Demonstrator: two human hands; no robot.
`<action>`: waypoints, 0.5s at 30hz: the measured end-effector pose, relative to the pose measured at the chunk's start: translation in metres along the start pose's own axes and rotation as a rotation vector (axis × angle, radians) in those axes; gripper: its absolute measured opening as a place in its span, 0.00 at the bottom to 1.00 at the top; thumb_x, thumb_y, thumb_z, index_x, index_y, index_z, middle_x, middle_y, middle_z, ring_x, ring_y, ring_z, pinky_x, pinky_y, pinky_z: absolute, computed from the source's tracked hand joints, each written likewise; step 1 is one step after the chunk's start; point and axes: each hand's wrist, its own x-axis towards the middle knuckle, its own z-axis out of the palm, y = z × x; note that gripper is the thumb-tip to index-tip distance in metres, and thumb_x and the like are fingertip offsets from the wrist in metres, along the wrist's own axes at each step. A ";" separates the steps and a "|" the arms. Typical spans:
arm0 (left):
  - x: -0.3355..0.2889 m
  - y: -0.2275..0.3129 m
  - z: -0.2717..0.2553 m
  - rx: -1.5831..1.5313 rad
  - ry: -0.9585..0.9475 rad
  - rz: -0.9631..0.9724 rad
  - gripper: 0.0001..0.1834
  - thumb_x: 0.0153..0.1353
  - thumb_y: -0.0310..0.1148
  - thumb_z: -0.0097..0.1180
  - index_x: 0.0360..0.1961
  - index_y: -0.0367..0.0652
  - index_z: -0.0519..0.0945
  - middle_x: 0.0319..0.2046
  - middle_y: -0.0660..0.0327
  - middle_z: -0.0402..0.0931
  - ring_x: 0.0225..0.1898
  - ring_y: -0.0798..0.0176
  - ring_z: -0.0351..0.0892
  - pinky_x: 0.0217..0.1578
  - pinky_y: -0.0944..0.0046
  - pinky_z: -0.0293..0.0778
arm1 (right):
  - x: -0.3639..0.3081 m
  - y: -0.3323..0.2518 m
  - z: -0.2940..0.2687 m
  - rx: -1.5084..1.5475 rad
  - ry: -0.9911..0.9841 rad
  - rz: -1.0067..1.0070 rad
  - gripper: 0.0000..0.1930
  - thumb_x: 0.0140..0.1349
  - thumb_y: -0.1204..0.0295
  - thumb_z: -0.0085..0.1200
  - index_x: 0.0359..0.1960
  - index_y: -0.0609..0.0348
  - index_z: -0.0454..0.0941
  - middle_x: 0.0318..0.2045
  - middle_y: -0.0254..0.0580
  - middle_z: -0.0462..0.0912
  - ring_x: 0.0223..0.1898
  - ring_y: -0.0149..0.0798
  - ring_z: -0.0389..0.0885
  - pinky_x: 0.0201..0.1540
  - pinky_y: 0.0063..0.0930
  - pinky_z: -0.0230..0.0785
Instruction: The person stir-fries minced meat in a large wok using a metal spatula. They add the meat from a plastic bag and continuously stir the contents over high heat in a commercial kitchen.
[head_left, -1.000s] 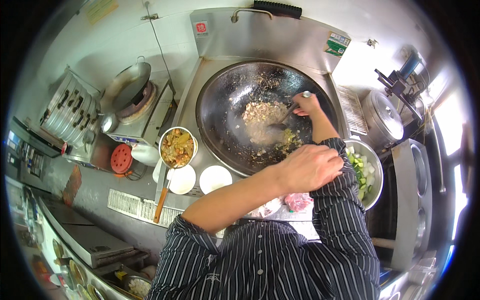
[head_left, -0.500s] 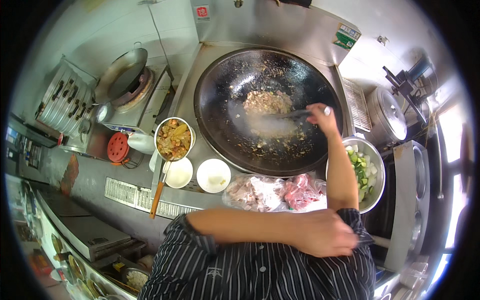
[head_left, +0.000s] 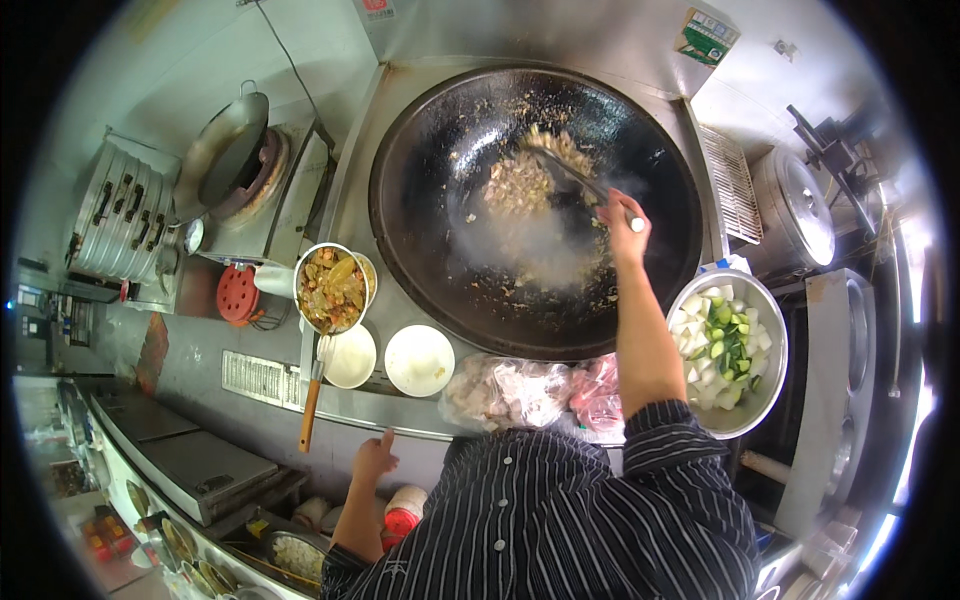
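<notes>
My right hand (head_left: 626, 228) is wrapped round the handle of a long dark wok spatula (head_left: 582, 178) with a pale handle end. Its head is in the chopped, browned food (head_left: 520, 185) inside a huge black wok (head_left: 440, 270); steam blurs the food's lower part. Down at the counter's front edge, my left hand (head_left: 374, 456) hangs with some fingers stretched out, and nothing shows in it. Closest to it is the wooden handle of a utensil (head_left: 310, 412), which lies across the counter edge beside a white bowl (head_left: 350, 357).
A metal basin (head_left: 778, 385) of cut green and white vegetables stands right of the wok. In front lie plastic bags of raw meat (head_left: 510, 390). At left are a pot of cooked food (head_left: 332, 290) and another white bowl (head_left: 419, 360). A lidded steel pot (head_left: 800, 205) stands at far right.
My left arm has swung from across my chest down to the left, off my right sleeve. The right hand has moved slightly left, and the spatula head now points farther up the wok.
</notes>
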 end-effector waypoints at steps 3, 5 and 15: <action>0.014 0.013 0.023 -0.318 0.041 -0.092 0.33 0.65 0.64 0.54 0.34 0.37 0.79 0.20 0.54 0.80 0.18 0.65 0.78 0.15 0.64 0.69 | -0.028 0.010 0.028 0.115 -0.107 0.099 0.13 0.71 0.68 0.56 0.47 0.67 0.81 0.49 0.44 0.85 0.35 0.36 0.87 0.38 0.25 0.80; 0.018 0.024 0.032 -0.406 0.058 -0.118 0.34 0.65 0.65 0.54 0.33 0.39 0.77 0.19 0.57 0.77 0.16 0.69 0.72 0.13 0.67 0.65 | -0.066 -0.020 0.012 0.059 -0.201 0.124 0.10 0.70 0.71 0.56 0.43 0.68 0.83 0.49 0.44 0.85 0.37 0.35 0.86 0.38 0.24 0.80; 0.014 0.039 0.024 -0.499 -0.075 -0.170 0.34 0.64 0.67 0.54 0.32 0.40 0.75 0.21 0.64 0.74 0.16 0.72 0.66 0.14 0.71 0.65 | -0.064 -0.077 -0.069 -0.280 -0.272 -0.075 0.09 0.65 0.77 0.58 0.44 0.66 0.83 0.47 0.42 0.87 0.46 0.30 0.83 0.50 0.23 0.74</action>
